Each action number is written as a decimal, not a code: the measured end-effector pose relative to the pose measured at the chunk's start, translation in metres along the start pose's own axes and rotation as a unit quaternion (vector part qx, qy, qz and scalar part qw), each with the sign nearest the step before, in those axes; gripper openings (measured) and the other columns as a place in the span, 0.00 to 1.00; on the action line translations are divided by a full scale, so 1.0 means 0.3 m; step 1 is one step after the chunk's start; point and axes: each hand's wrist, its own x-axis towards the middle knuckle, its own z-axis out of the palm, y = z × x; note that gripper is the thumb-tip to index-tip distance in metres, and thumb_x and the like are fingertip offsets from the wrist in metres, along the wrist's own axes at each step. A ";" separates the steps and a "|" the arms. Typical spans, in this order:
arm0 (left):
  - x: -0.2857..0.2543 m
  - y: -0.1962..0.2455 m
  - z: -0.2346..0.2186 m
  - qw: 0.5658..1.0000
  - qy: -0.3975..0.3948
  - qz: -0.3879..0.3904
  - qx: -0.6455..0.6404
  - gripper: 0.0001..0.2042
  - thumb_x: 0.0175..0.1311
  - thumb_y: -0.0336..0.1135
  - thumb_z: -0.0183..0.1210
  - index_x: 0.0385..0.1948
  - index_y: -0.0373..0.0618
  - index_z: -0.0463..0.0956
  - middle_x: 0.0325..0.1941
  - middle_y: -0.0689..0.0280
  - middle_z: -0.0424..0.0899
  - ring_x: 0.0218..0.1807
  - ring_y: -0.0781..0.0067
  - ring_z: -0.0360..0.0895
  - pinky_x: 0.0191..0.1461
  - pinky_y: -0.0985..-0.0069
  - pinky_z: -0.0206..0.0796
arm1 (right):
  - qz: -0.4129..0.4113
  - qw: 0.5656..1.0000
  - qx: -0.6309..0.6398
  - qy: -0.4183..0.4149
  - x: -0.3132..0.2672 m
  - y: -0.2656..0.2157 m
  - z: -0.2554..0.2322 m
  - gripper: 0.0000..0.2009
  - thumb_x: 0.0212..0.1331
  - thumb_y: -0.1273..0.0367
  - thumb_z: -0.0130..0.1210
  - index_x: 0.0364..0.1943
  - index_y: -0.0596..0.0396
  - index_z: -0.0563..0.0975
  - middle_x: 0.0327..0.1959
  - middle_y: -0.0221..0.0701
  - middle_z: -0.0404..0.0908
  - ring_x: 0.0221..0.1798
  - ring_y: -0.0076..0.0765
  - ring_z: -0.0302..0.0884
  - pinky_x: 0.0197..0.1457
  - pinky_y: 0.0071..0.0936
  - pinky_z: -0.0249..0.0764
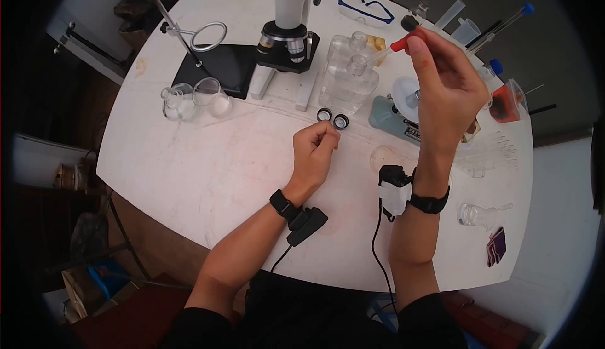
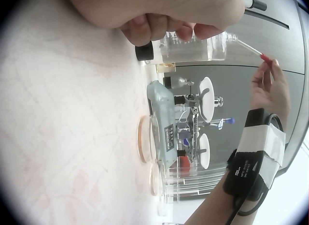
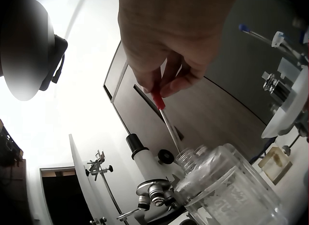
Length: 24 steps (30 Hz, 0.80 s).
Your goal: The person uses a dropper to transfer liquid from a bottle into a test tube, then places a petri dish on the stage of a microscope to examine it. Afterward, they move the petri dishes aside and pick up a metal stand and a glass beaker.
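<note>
The right hand (image 1: 444,78) pinches the red bulb (image 1: 403,42) of a glass dropper between thumb and fingers. Its glass tube (image 3: 170,130) slants down to the mouth of a clear bottle (image 3: 231,186), the tip at or inside the neck. Two clear bottles (image 1: 348,81) stand close together, holding clear liquid. The left hand (image 1: 313,154) rests with curled fingers on the table by two black caps (image 1: 341,121); whether it holds anything is hidden. In the left wrist view a black cap (image 2: 144,51) shows beside that hand's fingers.
A microscope (image 1: 290,34) and a black-based ring stand (image 1: 211,72) stand left of the bottles, near glass dishes (image 1: 220,105). At right are a balance (image 1: 392,119), test tubes (image 1: 491,154), a flask (image 1: 477,215) and a folded cloth (image 1: 496,247). Blue-rimmed goggles (image 1: 365,9) lie behind.
</note>
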 end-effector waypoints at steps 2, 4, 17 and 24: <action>0.000 -0.001 -0.001 1.000 0.000 0.001 0.000 0.08 0.57 0.26 0.50 0.19 0.35 0.70 0.18 0.71 0.70 0.22 0.86 0.60 0.26 0.82 0.50 | 0.012 1.000 -0.002 0.001 -0.001 -0.001 0.001 0.09 0.55 0.80 0.62 0.40 0.68 0.81 0.34 0.37 0.84 0.37 0.27 0.82 0.43 0.19 0.77; -0.001 -0.003 -0.004 1.000 0.000 0.000 0.005 0.08 0.57 0.26 0.50 0.19 0.35 0.70 0.17 0.71 0.70 0.22 0.86 0.60 0.26 0.82 0.50 | 0.013 1.000 -0.003 0.001 -0.002 0.003 0.002 0.08 0.56 0.80 0.62 0.40 0.68 0.81 0.34 0.36 0.84 0.37 0.26 0.82 0.43 0.19 0.77; -0.004 0.000 -0.005 1.000 -0.001 -0.001 0.004 0.08 0.57 0.26 0.50 0.19 0.35 0.70 0.18 0.71 0.70 0.22 0.87 0.60 0.26 0.82 0.50 | 0.029 1.000 -0.009 -0.004 -0.008 0.018 0.010 0.07 0.56 0.79 0.61 0.39 0.66 0.82 0.33 0.34 0.84 0.35 0.24 0.81 0.40 0.18 0.77; -0.006 0.004 -0.006 1.000 -0.003 -0.003 -0.002 0.08 0.57 0.26 0.50 0.19 0.35 0.70 0.18 0.71 0.70 0.22 0.87 0.61 0.26 0.82 0.50 | 0.040 0.999 -0.012 -0.003 -0.014 0.029 0.016 0.06 0.56 0.79 0.61 0.38 0.66 0.82 0.33 0.34 0.84 0.35 0.23 0.81 0.40 0.18 0.77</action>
